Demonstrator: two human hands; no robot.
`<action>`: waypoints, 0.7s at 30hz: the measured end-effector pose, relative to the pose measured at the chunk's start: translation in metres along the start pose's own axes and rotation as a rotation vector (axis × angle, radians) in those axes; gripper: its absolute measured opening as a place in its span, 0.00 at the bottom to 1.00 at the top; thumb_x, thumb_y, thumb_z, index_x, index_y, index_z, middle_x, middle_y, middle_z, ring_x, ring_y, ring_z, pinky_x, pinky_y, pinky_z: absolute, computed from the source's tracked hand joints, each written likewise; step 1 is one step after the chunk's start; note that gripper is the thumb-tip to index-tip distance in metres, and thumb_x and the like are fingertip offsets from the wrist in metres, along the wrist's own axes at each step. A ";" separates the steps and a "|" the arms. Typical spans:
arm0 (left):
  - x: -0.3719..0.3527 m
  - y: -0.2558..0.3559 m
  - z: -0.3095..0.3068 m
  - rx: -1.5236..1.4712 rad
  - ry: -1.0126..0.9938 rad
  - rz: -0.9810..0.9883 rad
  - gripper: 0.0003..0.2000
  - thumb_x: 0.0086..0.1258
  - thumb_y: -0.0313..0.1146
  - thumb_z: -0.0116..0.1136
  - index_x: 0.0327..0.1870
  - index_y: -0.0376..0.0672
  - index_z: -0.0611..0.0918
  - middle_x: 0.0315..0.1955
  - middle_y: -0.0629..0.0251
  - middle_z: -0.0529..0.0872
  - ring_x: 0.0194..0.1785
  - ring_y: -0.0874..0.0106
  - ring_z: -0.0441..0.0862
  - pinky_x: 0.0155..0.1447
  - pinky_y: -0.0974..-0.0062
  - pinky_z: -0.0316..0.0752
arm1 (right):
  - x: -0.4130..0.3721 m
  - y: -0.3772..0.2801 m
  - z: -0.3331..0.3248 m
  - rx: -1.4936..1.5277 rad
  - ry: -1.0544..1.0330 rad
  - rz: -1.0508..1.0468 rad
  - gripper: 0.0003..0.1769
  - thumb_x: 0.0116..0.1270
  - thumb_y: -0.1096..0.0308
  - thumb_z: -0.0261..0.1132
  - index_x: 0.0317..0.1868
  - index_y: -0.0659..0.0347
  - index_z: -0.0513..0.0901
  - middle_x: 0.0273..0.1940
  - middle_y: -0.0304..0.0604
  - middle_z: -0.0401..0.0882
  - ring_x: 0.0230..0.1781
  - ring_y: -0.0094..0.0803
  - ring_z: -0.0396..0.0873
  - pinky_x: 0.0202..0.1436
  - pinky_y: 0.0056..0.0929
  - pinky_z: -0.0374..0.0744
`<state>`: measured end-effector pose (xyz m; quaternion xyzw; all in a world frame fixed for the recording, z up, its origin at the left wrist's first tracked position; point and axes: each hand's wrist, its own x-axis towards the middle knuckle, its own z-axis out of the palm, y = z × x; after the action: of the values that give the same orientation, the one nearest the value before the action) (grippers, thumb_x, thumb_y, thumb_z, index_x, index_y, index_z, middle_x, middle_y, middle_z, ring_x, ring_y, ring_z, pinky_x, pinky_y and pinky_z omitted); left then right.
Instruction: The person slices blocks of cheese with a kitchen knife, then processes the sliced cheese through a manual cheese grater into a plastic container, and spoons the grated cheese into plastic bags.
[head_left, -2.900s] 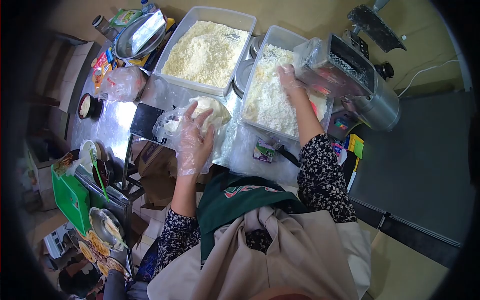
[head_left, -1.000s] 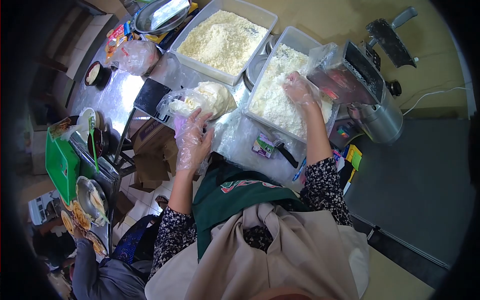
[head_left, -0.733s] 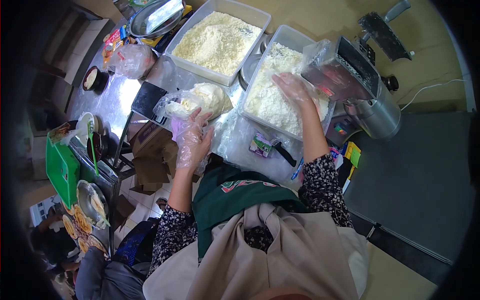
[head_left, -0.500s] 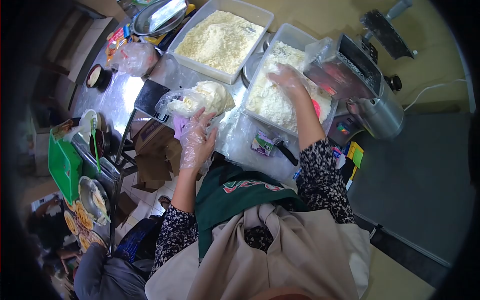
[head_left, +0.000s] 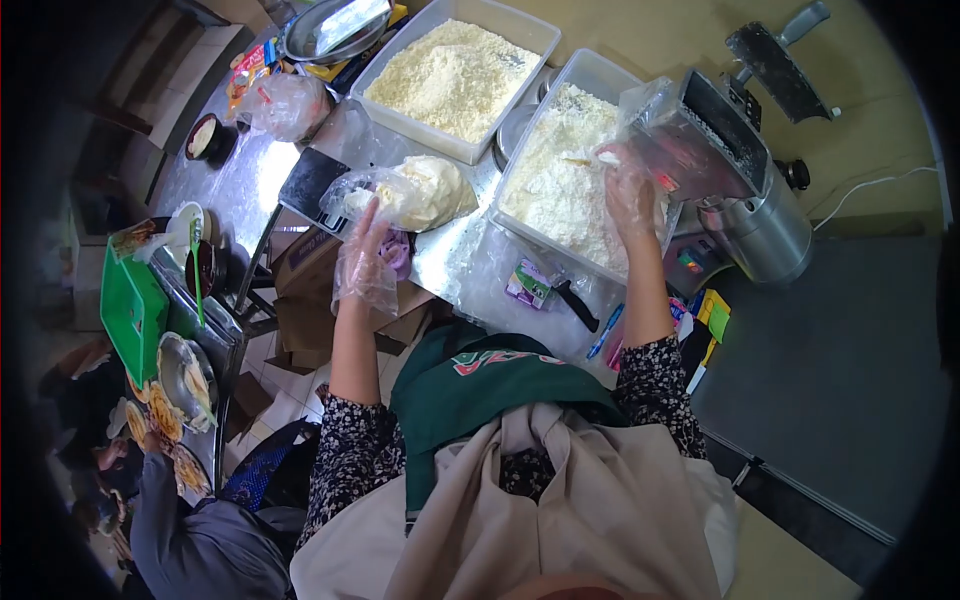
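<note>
My left hand [head_left: 364,252], in a clear plastic glove, reaches up beside a clear bag with a pale, creamy lump [head_left: 430,193]. Its index finger is stretched out and it holds nothing I can see; a purple cloth or bag [head_left: 396,255] lies beside it. My right hand [head_left: 632,203], gloved too, is over the right side of a clear tub [head_left: 560,247] of white powder and pale shreds [head_left: 548,185]. Its fingers are bent together, with something white at the tips that I cannot make out. The plastic-covered grating machine [head_left: 700,150] is close beside this hand.
Behind is another tub of pale crumbs [head_left: 455,80]. A black-handled knife [head_left: 575,305] and a small purple pack [head_left: 528,284] lie near the table's front edge. At left are a green tray [head_left: 133,305], a metal bowl [head_left: 186,380] and a person in a grey sleeve [head_left: 160,520].
My right hand has moved right across the tub, toward the machine. My left hand has shifted left and down from the bagged lump, and its fingers are less spread. The person at left has moved an arm.
</note>
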<state>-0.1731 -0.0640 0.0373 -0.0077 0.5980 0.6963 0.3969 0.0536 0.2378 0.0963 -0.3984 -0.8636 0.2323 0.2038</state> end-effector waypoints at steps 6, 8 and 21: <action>0.022 -0.019 -0.008 0.180 0.061 -0.060 0.27 0.69 0.38 0.57 0.69 0.45 0.68 0.64 0.54 0.68 0.63 0.61 0.69 0.54 0.68 0.73 | -0.003 -0.003 -0.008 0.084 0.245 -0.101 0.12 0.65 0.73 0.53 0.47 0.56 0.76 0.37 0.53 0.81 0.40 0.52 0.79 0.45 0.44 0.75; 0.014 -0.014 -0.001 0.194 0.114 -0.018 0.27 0.70 0.37 0.57 0.68 0.41 0.68 0.61 0.53 0.72 0.61 0.62 0.72 0.55 0.68 0.74 | 0.001 0.001 -0.007 0.024 0.171 -0.023 0.11 0.65 0.72 0.53 0.47 0.58 0.77 0.38 0.55 0.80 0.38 0.52 0.79 0.44 0.43 0.75; -0.018 -0.013 -0.012 -0.183 -0.071 0.019 0.33 0.69 0.32 0.55 0.73 0.37 0.57 0.60 0.60 0.74 0.47 0.74 0.77 0.54 0.77 0.74 | 0.021 -0.210 0.133 1.277 -0.564 0.279 0.11 0.71 0.59 0.59 0.44 0.57 0.77 0.33 0.33 0.76 0.33 0.23 0.74 0.35 0.22 0.73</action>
<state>-0.1592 -0.0847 0.0319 -0.0135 0.5177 0.7515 0.4088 -0.1554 0.1017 0.1105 -0.2327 -0.5195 0.8112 0.1343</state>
